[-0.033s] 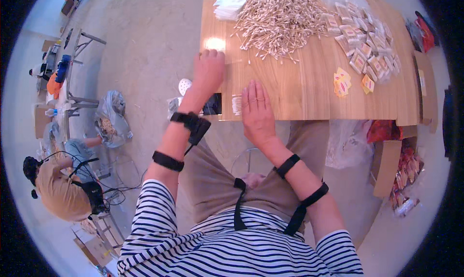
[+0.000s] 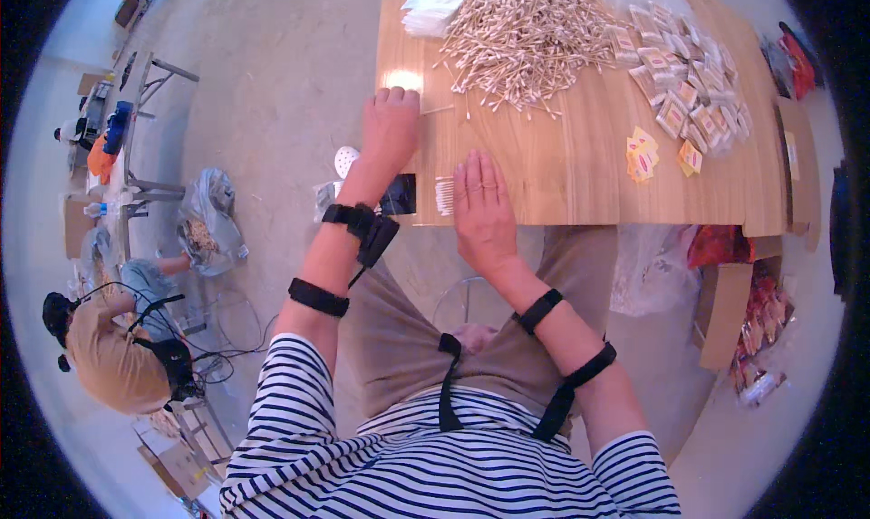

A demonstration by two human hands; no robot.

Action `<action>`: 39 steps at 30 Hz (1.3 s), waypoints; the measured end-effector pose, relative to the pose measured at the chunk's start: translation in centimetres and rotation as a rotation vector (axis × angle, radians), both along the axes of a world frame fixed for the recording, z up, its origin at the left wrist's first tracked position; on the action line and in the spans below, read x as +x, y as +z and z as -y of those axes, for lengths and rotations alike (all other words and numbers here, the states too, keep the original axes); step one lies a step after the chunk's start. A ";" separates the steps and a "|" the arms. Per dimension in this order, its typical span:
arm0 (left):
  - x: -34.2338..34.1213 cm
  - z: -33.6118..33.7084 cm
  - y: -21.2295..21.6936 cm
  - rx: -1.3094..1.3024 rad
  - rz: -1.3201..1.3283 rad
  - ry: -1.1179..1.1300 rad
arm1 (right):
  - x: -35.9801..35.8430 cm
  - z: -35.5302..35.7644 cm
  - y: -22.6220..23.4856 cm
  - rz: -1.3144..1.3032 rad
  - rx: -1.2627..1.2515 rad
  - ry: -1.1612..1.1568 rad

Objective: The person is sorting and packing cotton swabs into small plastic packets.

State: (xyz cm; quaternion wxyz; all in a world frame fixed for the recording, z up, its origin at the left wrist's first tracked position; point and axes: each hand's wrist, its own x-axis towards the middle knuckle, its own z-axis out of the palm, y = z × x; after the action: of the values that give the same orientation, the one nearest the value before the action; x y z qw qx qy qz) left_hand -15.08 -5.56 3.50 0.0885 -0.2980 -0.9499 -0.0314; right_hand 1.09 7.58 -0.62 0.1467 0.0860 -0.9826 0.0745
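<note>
My left hand [image 2: 391, 127] is curled closed over the left edge of the wooden table [image 2: 580, 170]. A single cotton swab [image 2: 438, 109] sticks out to the right from beside its fingers; the fingertips are hidden. My right hand [image 2: 482, 202] lies flat at the table's near edge, fingers stretched out and close together. Just left of it, a short neat row of cotton swabs [image 2: 444, 196] lies side by side, near or touching the index finger. A big loose heap of cotton swabs [image 2: 526, 38] covers the far part of the table.
White bags [image 2: 433, 7] are stacked left of the heap. At the right lie many packed swab packets [image 2: 693, 84] and yellow-and-white cards [image 2: 642, 155]. A dark object [image 2: 399, 195] sits at the near left corner. A seated co-worker [image 2: 122, 347] is at the far left.
My left hand has shifted slightly left and away from me. A cotton swab now shows at its right side. My right hand and the row have stayed put.
</note>
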 end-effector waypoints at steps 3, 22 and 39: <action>1.9 -1.7 0.4 0.465 0.179 0.067 | 0.2 -0.4 -0.4 0.011 0.005 -0.024; 11.2 -1.8 -3.9 1.648 0.771 0.162 | -0.4 3.0 -0.8 -0.005 0.015 -0.205; 14.3 0.5 -2.8 0.159 0.046 -0.027 | 0.4 0.9 0.3 0.099 -0.118 -0.139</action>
State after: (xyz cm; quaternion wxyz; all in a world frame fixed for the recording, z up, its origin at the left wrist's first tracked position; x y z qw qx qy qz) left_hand -0.75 -6.07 0.67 0.0897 -0.3019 -0.9422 -0.1146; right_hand 1.49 6.68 -0.32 0.1078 0.0051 -0.9861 0.1261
